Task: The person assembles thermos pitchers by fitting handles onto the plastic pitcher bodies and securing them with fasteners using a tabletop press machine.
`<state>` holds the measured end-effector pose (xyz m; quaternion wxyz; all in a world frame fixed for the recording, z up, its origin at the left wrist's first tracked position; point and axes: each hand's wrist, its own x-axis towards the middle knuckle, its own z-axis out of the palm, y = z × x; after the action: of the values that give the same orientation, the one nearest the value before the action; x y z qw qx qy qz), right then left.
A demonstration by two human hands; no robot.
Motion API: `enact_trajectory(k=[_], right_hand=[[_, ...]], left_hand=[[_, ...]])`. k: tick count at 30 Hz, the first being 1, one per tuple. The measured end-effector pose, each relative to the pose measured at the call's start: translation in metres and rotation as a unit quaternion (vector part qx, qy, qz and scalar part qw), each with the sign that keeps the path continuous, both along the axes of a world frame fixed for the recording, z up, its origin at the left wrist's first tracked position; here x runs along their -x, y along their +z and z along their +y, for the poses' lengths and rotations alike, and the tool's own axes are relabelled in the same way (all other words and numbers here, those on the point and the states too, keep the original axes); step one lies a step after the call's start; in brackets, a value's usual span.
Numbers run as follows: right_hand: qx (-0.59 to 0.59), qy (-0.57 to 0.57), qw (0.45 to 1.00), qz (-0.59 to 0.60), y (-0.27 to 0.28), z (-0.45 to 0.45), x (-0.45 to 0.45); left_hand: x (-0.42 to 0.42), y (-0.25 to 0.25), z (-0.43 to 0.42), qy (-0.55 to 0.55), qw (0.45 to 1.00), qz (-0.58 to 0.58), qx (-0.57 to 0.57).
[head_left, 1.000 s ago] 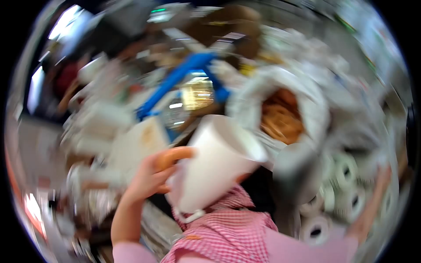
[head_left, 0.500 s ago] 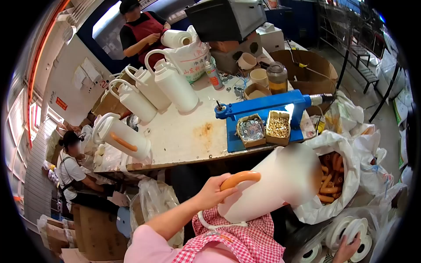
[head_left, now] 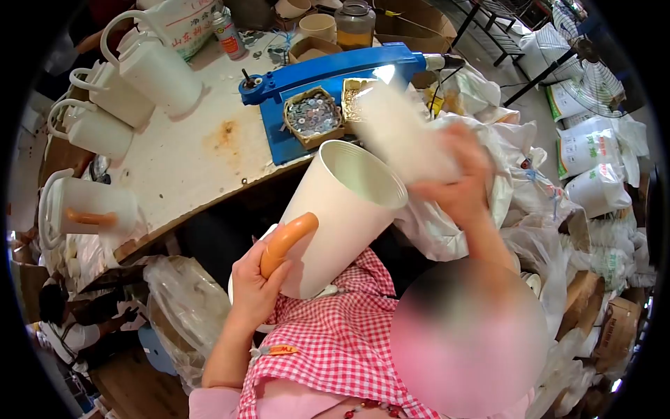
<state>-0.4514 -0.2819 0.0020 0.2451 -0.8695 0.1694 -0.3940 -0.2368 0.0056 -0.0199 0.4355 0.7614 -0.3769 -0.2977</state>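
My left hand point(head_left: 259, 279) is closed around the orange-brown handle point(head_left: 292, 241) of a white jug body point(head_left: 338, 223). The jug body leans over my checked apron, its wide open end tilted up and to the right, showing a pale hollow inside. To the right of that opening, my right hand point(head_left: 460, 178) grips a white plastic part point(head_left: 405, 136). Motion smears both the part and the fingers, so its exact shape cannot be made out. The part is apart from the jug body and overlaps the view of the brass-coloured bits box.
On the table point(head_left: 188, 171) stands a blue press point(head_left: 335, 73) beside a box of washers point(head_left: 314, 119). Several white thermos jugs point(head_left: 157, 73) stand at left, with a spray can point(head_left: 228, 35) behind. A white sack point(head_left: 440, 230) hangs beyond the jug body.
My right hand has come up from the bag of white round parts at lower right, now carrying a white part. The jug body has tipped more upright, its opening now visible. My view has shifted right.
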Motion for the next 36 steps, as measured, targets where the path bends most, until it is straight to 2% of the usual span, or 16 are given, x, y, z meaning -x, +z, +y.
enact_trajectory(k=[1, 2, 6, 8, 20, 25, 28, 29, 31, 32, 34, 35, 36], right_hand=[[-0.021, 0.066, 0.997, 0.015, -0.004, 0.004, -0.023], [-0.093, 0.099, 0.990, 0.024, -0.007, 0.015, -0.039], [-0.094, 0.122, 0.986, 0.063, -0.004, -0.002, -0.026], [-0.081, 0.137, 0.983, 0.093, -0.004, 0.001, -0.025], [-0.141, 0.122, 0.976, 0.112, -0.014, 0.009, -0.047], [-0.168, 0.005, 0.955, 0.246, 0.002, 0.017, -0.074], [-0.268, 0.012, 0.936, 0.226, -0.008, 0.014, -0.088], [-0.279, 0.034, 0.937, 0.205, -0.006, 0.016, -0.090], [-0.259, 0.087, 0.945, 0.180, -0.007, 0.007, -0.087], [-0.262, 0.113, 0.944, 0.164, -0.009, 0.003, -0.084], [-0.238, 0.131, 0.958, 0.091, 0.006, 0.021, -0.087], [-0.215, 0.108, 0.968, 0.066, 0.003, 0.019, -0.082], [-0.191, 0.086, 0.977, 0.040, -0.002, 0.017, -0.078]], left_hand=[[-0.002, -0.001, 0.001, -0.008, 1.000, -0.013, -0.009], [-0.003, -0.001, 0.003, -0.016, 0.999, -0.027, -0.017], [-0.009, 0.001, 0.003, -0.002, 1.000, -0.008, 0.003], [-0.008, 0.004, 0.000, -0.036, 0.997, -0.060, 0.035], [0.003, -0.009, -0.002, -0.059, 0.989, -0.131, 0.031], [0.041, -0.005, -0.013, -0.086, 0.975, -0.202, -0.039], [0.042, -0.022, -0.013, -0.086, 0.969, -0.218, -0.081], [0.036, -0.021, -0.006, -0.036, 0.967, -0.229, -0.106], [0.022, -0.020, 0.003, -0.055, 0.984, -0.169, 0.015], [0.014, -0.020, 0.008, -0.028, 0.983, -0.180, 0.005], [-0.002, -0.017, 0.015, 0.017, 0.981, -0.156, 0.114], [-0.014, -0.012, 0.019, 0.039, 0.971, -0.191, 0.136], [-0.026, 0.001, 0.026, 0.052, 0.976, -0.180, 0.109]])
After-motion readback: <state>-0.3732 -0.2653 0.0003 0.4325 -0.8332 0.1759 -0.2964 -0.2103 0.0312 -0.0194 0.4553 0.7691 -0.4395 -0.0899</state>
